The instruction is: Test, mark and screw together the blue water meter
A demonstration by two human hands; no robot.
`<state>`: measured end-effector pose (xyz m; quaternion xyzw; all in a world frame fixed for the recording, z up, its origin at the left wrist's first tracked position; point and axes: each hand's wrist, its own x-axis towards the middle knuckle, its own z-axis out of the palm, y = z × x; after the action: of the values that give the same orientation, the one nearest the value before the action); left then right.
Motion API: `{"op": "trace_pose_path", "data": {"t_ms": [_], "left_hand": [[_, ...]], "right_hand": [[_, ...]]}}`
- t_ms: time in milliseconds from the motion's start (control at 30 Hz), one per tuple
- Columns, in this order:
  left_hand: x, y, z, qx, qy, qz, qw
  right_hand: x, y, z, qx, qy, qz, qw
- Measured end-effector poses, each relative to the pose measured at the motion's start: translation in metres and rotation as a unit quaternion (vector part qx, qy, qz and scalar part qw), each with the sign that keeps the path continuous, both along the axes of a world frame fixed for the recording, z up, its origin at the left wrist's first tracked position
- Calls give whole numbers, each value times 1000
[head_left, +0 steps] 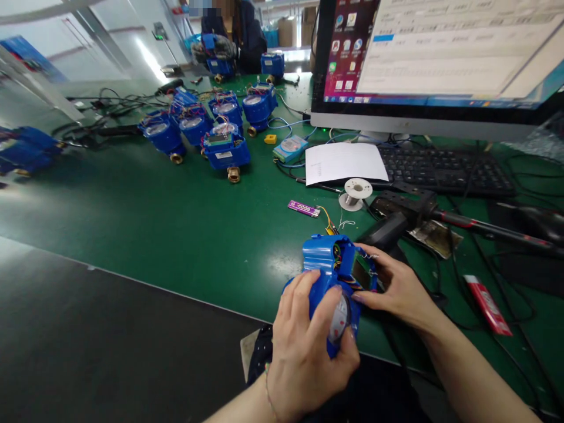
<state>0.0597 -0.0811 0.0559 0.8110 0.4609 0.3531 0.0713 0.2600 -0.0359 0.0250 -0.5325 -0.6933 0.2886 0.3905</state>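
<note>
A blue water meter [324,252] with a round dial and an opened electronics housing sits at the near edge of the green table. My left hand [308,335] wraps over its body, fingers spread across the dial side. At its right, my right hand [399,288] grips the edge of the housing, close to the small display [362,274] and some twisted wires. Coloured wires show inside the opening. Just beyond the meter lie a purple strip [304,208] with thin leads and a spool of solder wire [355,194].
Several blue meters [225,150] with brass fittings stand at the back left. A monitor [432,64], keyboard [445,170] and paper sheet [346,163] occupy the back right. Cables and a red-and-white tube [488,305] lie right. Across the table, a gloved person [251,35] handles another meter.
</note>
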Motion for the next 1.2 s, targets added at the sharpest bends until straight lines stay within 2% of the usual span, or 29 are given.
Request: {"op": "trace_pose_path", "data": {"t_ms": [100,200,300,467,800,1000,1200], "left_hand": [[-6,2,2,-61,16,4,998],[-13,7,2,-130,5,-11,991],[-18,12,2,-161,-13,-22,987],[-22,16,2,-156,-48,-29,986],[-29,21,-3,-175,-99,-30,979],[-29,17,-8,-164,-118,-4,979],[-25,14,-8,-144,-113,15,983]], "right_hand": [[4,2,14,-13,-93,13,995],[3,7,27,20,-174,18,984],[-1,14,39,49,-217,30,975],[-7,24,55,27,-229,68,971],[-15,32,68,-56,-220,95,969],[-22,41,76,-52,-232,120,964],[-19,43,75,-62,-244,122,960]]}}
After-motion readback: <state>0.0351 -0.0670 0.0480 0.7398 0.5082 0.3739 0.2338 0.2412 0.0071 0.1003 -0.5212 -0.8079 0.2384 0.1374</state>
